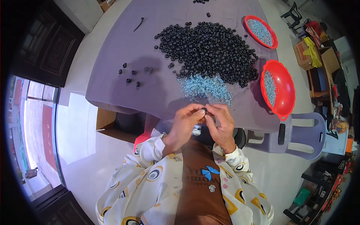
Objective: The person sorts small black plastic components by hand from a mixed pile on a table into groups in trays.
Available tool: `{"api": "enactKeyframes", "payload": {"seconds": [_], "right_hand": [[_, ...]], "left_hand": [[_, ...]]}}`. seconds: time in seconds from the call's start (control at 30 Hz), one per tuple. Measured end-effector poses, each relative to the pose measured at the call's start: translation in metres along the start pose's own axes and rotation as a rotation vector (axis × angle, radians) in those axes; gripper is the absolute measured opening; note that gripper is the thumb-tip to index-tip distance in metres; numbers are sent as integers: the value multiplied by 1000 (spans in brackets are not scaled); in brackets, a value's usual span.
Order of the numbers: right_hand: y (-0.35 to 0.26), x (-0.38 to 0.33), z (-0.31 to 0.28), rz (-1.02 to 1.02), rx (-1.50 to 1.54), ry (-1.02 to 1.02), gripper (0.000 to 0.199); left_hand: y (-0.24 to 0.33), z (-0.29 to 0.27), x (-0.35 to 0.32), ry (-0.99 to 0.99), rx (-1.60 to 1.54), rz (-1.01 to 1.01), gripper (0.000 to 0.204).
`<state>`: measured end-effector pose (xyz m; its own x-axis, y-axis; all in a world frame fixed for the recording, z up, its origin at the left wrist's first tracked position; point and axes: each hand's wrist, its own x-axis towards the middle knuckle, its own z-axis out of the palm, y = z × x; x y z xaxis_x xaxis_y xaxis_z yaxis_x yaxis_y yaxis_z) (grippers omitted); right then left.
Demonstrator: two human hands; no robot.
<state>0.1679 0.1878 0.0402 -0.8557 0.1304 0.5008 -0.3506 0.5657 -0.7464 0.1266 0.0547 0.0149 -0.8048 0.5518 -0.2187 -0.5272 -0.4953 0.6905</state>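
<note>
Close to the table's near edge, my left hand and my right hand meet, fingertips pinched together. Between them is a small round black piece, much like the ones piled on the table; the fingers partly cover it. Just beyond my hands lies a patch of small shiny light-blue pieces. It touches a large heap of round black pieces with holes, which look like big beads. To the left, several loose black pieces lie apart on the cloth.
A grey-purple cloth covers the table. On its right side stand a red scalloped bowl and a red dish, both holding light-blue pieces. A plastic chair stands at the right; a cardboard box sits below the left edge.
</note>
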Motion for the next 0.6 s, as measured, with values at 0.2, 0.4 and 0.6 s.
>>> {"api": "enactKeyframes", "payload": {"seconds": [0.2, 0.4, 0.6], "right_hand": [[2, -8, 14, -142, -269, 66, 41], [14, -16, 26, -255, -425, 150, 39], [14, -16, 29, -230, -403, 107, 35]], "left_hand": [[-4, 2, -3, 56, -28, -67, 15], [-9, -1, -4, 90, -41, -56, 14], [-10, -3, -5, 116, -19, -42, 15]]}}
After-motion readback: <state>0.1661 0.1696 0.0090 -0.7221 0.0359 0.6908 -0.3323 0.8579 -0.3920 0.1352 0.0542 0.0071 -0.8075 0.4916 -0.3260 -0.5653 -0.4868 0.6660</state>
